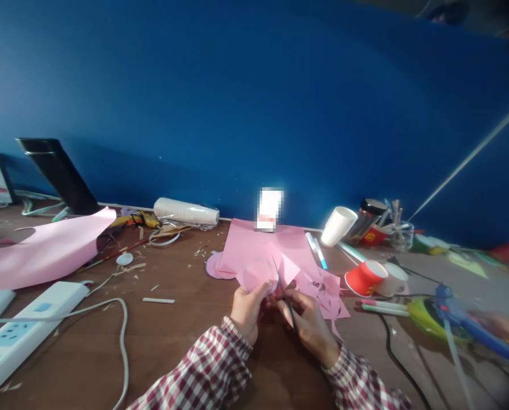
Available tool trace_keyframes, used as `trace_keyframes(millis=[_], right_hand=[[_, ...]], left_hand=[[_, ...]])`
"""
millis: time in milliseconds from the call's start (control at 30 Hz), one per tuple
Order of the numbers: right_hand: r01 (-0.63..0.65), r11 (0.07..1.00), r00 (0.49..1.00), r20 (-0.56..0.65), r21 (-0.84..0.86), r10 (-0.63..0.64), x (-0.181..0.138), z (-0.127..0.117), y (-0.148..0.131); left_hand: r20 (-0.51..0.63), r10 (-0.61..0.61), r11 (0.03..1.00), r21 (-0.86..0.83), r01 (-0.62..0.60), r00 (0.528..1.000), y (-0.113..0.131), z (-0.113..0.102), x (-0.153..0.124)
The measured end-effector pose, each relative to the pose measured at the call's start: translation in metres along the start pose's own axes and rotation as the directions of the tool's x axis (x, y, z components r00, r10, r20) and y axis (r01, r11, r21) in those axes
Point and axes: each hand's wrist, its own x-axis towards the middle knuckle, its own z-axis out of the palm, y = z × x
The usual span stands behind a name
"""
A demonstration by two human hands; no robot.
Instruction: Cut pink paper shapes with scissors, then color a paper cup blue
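My left hand [246, 310] pinches a piece of pink paper [257, 274] with a rounded outline, its thumb lying on top. In my right hand [312, 326] is a pair of dark scissors [282, 285], the blades pointing up and away along the paper's right side. How far the blades are apart I cannot make out. Beneath the held piece lies a larger pink sheet [250, 242]. Round pink cut-outs [214, 266] rest at its left edge, and pink scraps with cut holes [329, 290] lie to the right.
A white power strip [35, 319] and its cable lie left, below a cut pink sheet [62, 253]. Stacked paper cups [186, 212] lie at the back. Right stand a white cup [339, 226], a tipped red cup [365, 278] and a blurred blue tool [472, 324] near another person's hand [508, 326].
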Motion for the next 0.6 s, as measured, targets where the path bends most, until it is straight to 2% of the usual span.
trace_keyframes(millis=[600], right_hand=[[-0.003, 0.999, 1.000, 0.001, -0.032, 0.003, -0.0009, -0.0010, 0.0019]], left_hand=[[0.011, 0.015, 1.000, -0.001, -0.015, 1.000, 0.0019, -0.0005, 0.0000]])
